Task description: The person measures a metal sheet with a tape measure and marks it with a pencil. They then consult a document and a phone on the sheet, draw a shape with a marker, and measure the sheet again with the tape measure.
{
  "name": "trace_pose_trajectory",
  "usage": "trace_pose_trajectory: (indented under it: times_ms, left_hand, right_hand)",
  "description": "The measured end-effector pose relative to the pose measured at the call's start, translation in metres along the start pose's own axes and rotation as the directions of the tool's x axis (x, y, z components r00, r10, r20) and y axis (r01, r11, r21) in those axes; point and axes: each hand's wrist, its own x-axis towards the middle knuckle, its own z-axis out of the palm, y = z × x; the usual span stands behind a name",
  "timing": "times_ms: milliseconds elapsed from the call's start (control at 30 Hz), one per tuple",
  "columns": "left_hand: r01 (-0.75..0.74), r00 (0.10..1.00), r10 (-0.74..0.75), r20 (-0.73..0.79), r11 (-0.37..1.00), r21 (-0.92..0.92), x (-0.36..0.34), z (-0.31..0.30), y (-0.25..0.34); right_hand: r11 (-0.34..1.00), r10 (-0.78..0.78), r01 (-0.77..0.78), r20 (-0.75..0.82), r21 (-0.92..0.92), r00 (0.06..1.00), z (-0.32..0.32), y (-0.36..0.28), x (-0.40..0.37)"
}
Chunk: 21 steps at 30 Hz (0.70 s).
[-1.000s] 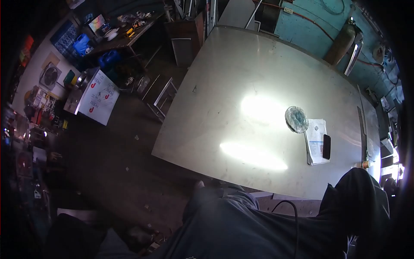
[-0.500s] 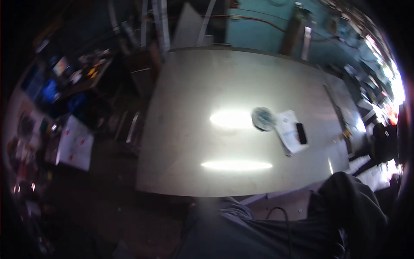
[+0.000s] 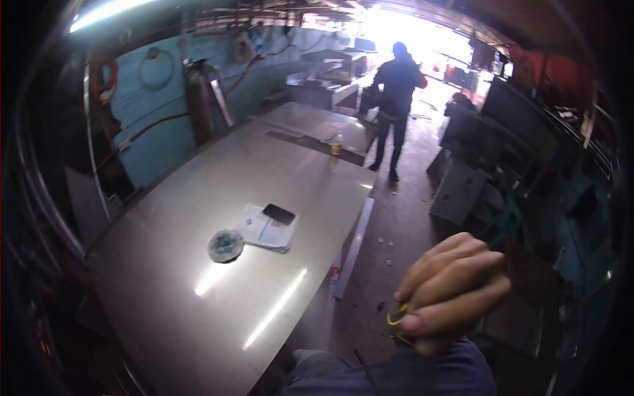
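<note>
My right hand (image 3: 456, 290) is raised at the lower right, above my lap, with its fingers curled closed. Between thumb and fingers sits a small dark object with yellow edging (image 3: 396, 318); most of it is hidden in the grip, so its kind does not show. My left hand is out of view. To the left of the hand stands a large metal-topped table (image 3: 172, 198). On it lie a round, greyish-green disc-like thing (image 3: 226, 246), some papers (image 3: 257, 231) and a black phone (image 3: 279, 214) on top of the papers.
A bottle (image 3: 337, 145) stands near the table's far end. Beyond it a person (image 3: 396, 92) stands in the walkway by a bright opening. Dark cabinets and panels (image 3: 462, 188) line the right side. A gas cylinder (image 3: 198, 102) leans near the blue wall.
My view has swung to the right, so the walkway and the far person now show. My right hand, holding the yellow-edged object, has come into view.
</note>
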Motion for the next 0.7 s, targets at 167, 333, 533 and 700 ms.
trace_pose_trajectory:
  times_ms: [167, 333, 533, 700]
  left_hand:
    - [0.327, 0.9, -0.314, 0.302, 0.945, 0.009, -0.025, 0.027, 0.022]
    - [0.648, 0.756, -0.426, 0.498, 0.593, -0.477, -0.057, 0.091, 0.05]
    - [0.969, 0.232, -0.139, 0.963, -0.051, -0.241, -0.102, 0.125, 0.102]
    - [0.963, 0.225, -0.038, 0.974, -0.146, -0.228, -0.127, 0.13, 0.129]
  right_hand:
    - [0.98, 0.194, -0.197, -0.117, -0.016, 0.974, 0.021, -0.023, -0.027]
    - [0.832, 0.537, -0.537, 0.043, 0.14, 0.842, 0.054, -0.029, -0.057]
    - [0.629, 0.701, -0.729, 0.211, 0.269, 0.682, 0.131, -0.004, -0.104]
    - [0.584, 0.701, -0.772, 0.324, 0.249, 0.635, 0.186, 0.006, -0.129]
